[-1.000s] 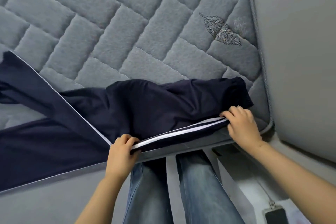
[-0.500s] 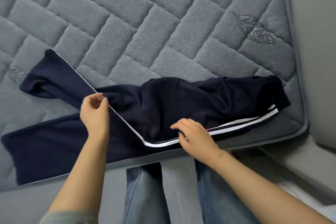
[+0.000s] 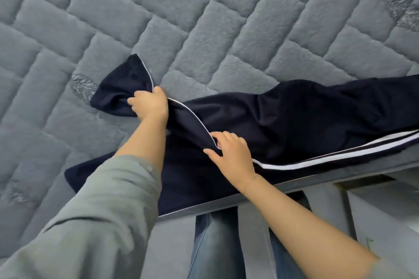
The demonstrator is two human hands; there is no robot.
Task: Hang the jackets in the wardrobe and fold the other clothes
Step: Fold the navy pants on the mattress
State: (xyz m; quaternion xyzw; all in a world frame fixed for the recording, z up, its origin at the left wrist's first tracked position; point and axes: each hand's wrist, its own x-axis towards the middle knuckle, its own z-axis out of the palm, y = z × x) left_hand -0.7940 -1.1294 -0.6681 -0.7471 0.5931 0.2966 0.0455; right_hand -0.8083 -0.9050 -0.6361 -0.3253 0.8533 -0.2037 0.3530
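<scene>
Dark navy track pants (image 3: 294, 115) with white side stripes lie along the near edge of the grey quilted mattress (image 3: 204, 18). One leg angles up and to the left, the other lies flat by the edge. My left hand (image 3: 148, 104) grips the upper leg near its cuff along the white piping. Further down the same leg, my right hand (image 3: 229, 152) pinches the piped seam, fingers curled over the cloth. The waist end runs out of view at the right.
The mattress edge (image 3: 317, 182) runs across the lower part of the view. My legs in blue jeans (image 3: 217, 244) stand against it. A pale cabinet or bed frame (image 3: 374, 210) sits at the lower right.
My left hand moved up the angled leg toward its cuff and now grips it. My right hand slid left along the piped seam. The view shifted left.
</scene>
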